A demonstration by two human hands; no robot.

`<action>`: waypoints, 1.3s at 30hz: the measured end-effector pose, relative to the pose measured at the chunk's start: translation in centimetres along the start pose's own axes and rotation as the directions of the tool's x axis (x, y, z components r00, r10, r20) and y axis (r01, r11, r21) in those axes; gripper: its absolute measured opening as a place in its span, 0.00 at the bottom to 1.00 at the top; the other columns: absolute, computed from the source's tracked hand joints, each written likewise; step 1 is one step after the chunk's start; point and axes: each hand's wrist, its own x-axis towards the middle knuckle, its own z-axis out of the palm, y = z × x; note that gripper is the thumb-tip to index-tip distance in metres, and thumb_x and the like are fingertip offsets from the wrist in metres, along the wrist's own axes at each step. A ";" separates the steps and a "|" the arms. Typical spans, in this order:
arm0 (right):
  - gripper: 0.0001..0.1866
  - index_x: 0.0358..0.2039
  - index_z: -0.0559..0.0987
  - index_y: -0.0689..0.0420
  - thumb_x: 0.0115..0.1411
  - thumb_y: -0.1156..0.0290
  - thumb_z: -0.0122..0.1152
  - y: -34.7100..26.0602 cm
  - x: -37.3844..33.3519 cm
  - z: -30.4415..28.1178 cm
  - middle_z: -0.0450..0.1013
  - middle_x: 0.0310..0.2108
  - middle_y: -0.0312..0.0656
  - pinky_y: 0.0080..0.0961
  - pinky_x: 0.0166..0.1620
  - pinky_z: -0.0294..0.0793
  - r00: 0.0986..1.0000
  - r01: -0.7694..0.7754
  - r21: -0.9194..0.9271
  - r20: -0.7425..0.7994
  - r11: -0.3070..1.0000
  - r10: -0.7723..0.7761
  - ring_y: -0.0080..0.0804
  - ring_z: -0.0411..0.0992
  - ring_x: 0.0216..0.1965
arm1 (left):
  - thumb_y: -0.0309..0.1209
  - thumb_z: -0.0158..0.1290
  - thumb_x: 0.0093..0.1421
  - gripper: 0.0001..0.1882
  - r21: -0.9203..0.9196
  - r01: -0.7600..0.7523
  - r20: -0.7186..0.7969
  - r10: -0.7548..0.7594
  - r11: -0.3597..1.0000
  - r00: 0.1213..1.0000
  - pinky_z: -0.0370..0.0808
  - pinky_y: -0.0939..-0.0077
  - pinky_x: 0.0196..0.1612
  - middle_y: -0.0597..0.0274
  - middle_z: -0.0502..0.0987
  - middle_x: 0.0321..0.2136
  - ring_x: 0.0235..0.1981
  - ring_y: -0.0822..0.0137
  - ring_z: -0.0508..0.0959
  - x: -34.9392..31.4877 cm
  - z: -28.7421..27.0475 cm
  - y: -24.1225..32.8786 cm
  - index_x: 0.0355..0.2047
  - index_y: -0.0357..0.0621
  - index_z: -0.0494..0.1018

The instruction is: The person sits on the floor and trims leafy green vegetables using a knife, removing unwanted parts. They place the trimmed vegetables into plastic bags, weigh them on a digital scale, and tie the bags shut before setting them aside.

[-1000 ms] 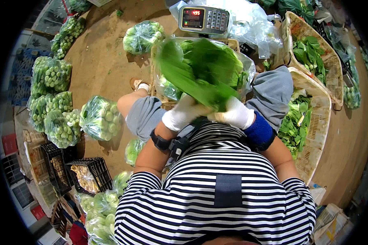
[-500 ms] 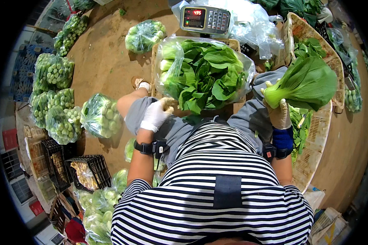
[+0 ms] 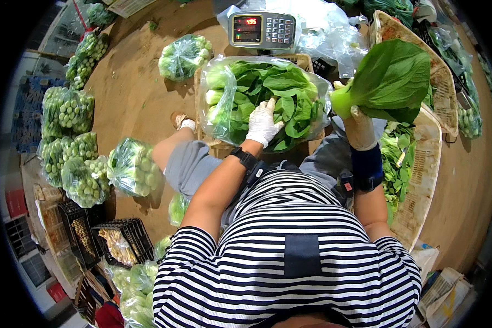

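Observation:
My right hand point(image 3: 362, 128), in a pale glove, grips a large head of bok choy point(image 3: 391, 82) by its pale stem, with the broad green leaves pointing right. It is raised beside the right edge of a clear plastic bag point(image 3: 222, 112) packed with bok choy point(image 3: 290, 90). My white-gloved left hand point(image 3: 263, 124) rests on the leaves at the front of this bag, fingers stretched out and holding nothing that I can see. Under the bag is a yellowish plastic crate point(image 3: 200, 123), mostly covered by it.
A digital scale display point(image 3: 262, 30) stands behind the crate, beside clear plastic bags point(image 3: 333, 41). Loose greens point(image 3: 396, 158) lie in a large basket point(image 3: 427, 164) at my right. Filled vegetable bags point(image 3: 134, 167) and a black crate point(image 3: 139, 235) stand on the left floor.
My left hand has moved from my thigh up and right onto the leaves in the bag. My right hand has carried the bok choy up and left, toward the bag.

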 end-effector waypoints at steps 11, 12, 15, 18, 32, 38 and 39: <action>0.35 0.60 0.54 0.56 0.56 0.61 0.58 -0.9 -3.8 -6.6 0.54 0.60 0.51 0.40 0.58 0.60 0.975 -0.008 0.132 -0.219 0.991 0.037 0.49 0.56 0.59 | 0.38 0.57 0.50 0.17 0.236 0.308 0.044 -0.327 0.921 0.944 0.74 0.61 0.34 0.52 0.77 0.30 0.33 0.53 0.77 6.6 -0.8 -0.7 0.36 0.42 0.69; 0.35 0.60 0.54 0.56 0.56 0.61 0.58 -0.9 -3.6 -6.5 0.54 0.60 0.51 0.40 0.58 0.60 0.977 -0.012 0.126 -0.207 0.992 0.038 0.49 0.56 0.59 | 0.38 0.57 0.50 0.16 0.276 0.311 -0.028 -0.316 0.909 0.948 0.75 0.64 0.33 0.53 0.76 0.29 0.33 0.56 0.78 6.4 1.3 -1.4 0.35 0.42 0.70; 0.35 0.60 0.54 0.55 0.56 0.60 0.58 -0.7 -2.6 -6.1 0.53 0.60 0.52 0.39 0.57 0.60 0.982 -0.002 0.088 -0.189 0.996 0.019 0.50 0.55 0.60 | 0.45 0.59 0.45 0.16 0.378 0.353 0.034 -0.394 0.856 0.918 0.76 0.66 0.31 0.54 0.78 0.27 0.31 0.59 0.79 6.4 5.7 -3.5 0.24 0.46 0.76; 0.36 0.60 0.54 0.54 0.56 0.60 0.58 -0.6 -2.3 -6.0 0.53 0.61 0.52 0.40 0.57 0.60 0.978 0.007 0.093 -0.207 0.996 0.012 0.51 0.55 0.60 | 0.52 0.57 0.46 0.25 0.305 0.474 0.156 -0.534 0.826 0.831 0.75 0.63 0.36 0.50 0.78 0.30 0.35 0.57 0.79 7.8 6.6 -4.5 0.29 0.40 0.76; 0.36 0.59 0.54 0.59 0.55 0.63 0.60 -0.8 -2.6 -6.3 0.56 0.58 0.55 0.39 0.57 0.62 0.985 0.034 0.236 -0.172 0.971 0.008 0.50 0.59 0.57 | 0.53 0.61 0.41 0.39 0.252 -0.394 0.140 0.369 0.884 0.919 0.70 0.63 0.44 0.53 0.72 0.41 0.44 0.56 0.72 6.3 -7.7 10.5 0.51 0.47 0.64; 0.33 0.57 0.58 0.61 0.55 0.64 0.60 -1.0 -2.8 -5.9 0.60 0.56 0.54 0.39 0.56 0.63 0.987 0.038 0.256 -0.161 0.966 0.004 0.47 0.62 0.55 | 0.40 0.61 0.44 0.20 0.435 -0.366 0.388 0.196 0.823 0.901 0.66 0.65 0.44 0.65 0.77 0.32 0.40 0.62 0.74 7.3 -0.4 5.8 0.41 0.59 0.76; 0.33 0.57 0.58 0.61 0.54 0.64 0.60 -0.9 -3.0 -6.1 0.60 0.56 0.54 0.39 0.56 0.63 0.985 0.034 0.261 -0.174 0.965 0.012 0.46 0.62 0.55 | 0.40 0.61 0.42 0.16 0.442 -0.359 0.307 0.237 0.822 0.922 0.66 0.66 0.44 0.66 0.76 0.32 0.39 0.64 0.74 7.0 -1.3 5.5 0.35 0.61 0.78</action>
